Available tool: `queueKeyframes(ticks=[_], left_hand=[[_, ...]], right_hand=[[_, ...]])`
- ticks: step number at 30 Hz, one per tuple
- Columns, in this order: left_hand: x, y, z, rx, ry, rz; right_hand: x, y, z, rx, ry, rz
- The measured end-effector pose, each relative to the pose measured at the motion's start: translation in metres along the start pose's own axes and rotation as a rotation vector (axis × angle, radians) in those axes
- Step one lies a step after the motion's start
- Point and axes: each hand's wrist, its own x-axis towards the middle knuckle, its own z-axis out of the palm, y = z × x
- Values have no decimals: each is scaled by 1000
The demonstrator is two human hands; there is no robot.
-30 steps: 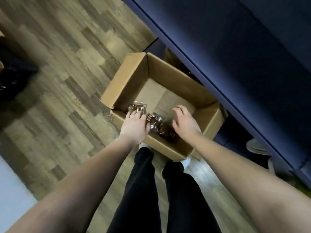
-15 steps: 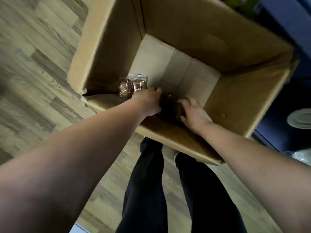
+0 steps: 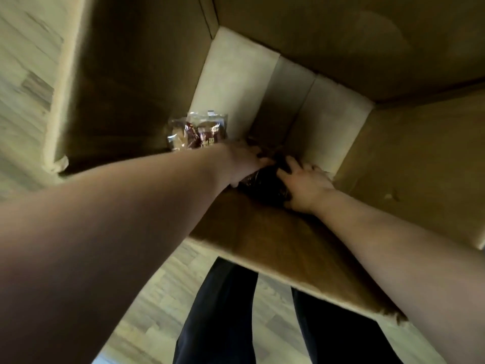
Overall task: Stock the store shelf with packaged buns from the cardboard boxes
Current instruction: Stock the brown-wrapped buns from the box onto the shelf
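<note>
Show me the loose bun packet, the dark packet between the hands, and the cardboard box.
loose bun packet [image 3: 199,132]: head view, its clear front wrapper.
dark bun packet [image 3: 265,185]: head view, its shadowed middle.
cardboard box [image 3: 236,74]: head view, bare bottom flap.

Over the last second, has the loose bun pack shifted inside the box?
No. The pack still lies against the left wall of the box, in its near corner.

Left hand [image 3: 244,164], right hand [image 3: 308,185] — bun pack [image 3: 265,183]
</note>
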Motion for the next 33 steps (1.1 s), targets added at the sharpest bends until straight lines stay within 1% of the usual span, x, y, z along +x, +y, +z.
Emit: queueKeyframes(ticks=[1, 3, 7, 9, 11, 14, 16, 18, 22, 27, 29, 31, 33], left_hand=[[5, -1, -2, 18, -7, 25], [9, -1, -4, 134, -21, 38], [10, 4, -8, 191, -78, -20], [1, 8, -18, 166, -78, -40], [-10, 8, -29, 60, -60, -96], [-35, 8, -43, -60, 13, -194], [-53, 10, -55, -92, 73, -241], [-75, 13, -72, -79, 119, -267], [-130, 18, -120, -96, 177, -325], [-223, 21, -183, -99, 351, -418], [-266, 20, -209, -87, 420, -448], [-309, 16, -234, -94, 494, -480], [-354, 14, -259, -144, 602, -518]], right_hand=[[1, 0, 2, -6, 8, 15], [2, -2, 2, -3, 25, 41], [0, -9, -1, 0, 54, 50], [-6, -11, -6, 46, 85, 57], [-17, -11, -15, 120, 137, 79], [-40, -6, -37, 219, 231, 144], [-59, -1, -58, 225, 267, 178], [-80, 3, -84, 208, 303, 196], [-126, 2, -146, 171, 427, 208], [-199, -25, -225, 216, 563, 261], [-231, -43, -259, 258, 622, 256], [-262, -60, -295, 273, 697, 211], [-294, -75, -327, 273, 770, 160]])
